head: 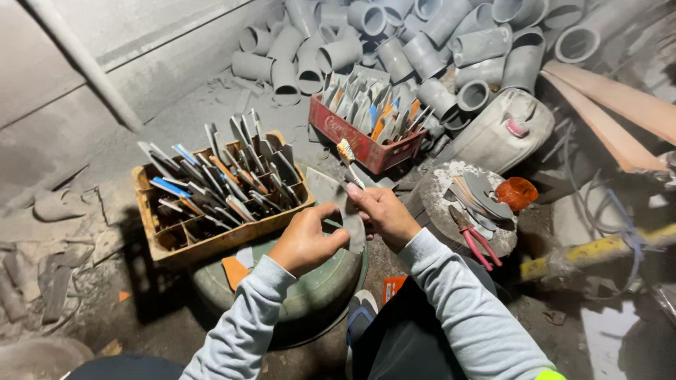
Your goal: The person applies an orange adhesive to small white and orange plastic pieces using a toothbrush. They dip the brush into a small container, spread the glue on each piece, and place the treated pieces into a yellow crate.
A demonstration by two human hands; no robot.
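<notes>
My left hand (pixel 304 239) pinches a curved grey metal blade (pixel 329 193) by its lower edge and holds it upright over a green drum (pixel 317 292). My right hand (pixel 384 211) grips a small brush (pixel 349 163) with pale and orange bristles, its head tilted up and left just beside the blade's top edge. Both grey sleeves reach in from the bottom of the view.
A yellow crate (pixel 211 236) of blades sits on the drum at left. A red crate (pixel 366 144) with more blades stands behind. Grey pipe pieces (pixel 422 42) pile at the back. At right are a jerrycan (pixel 503 134) and a round stump (pixel 458 211) with red-handled pliers (pixel 473 239).
</notes>
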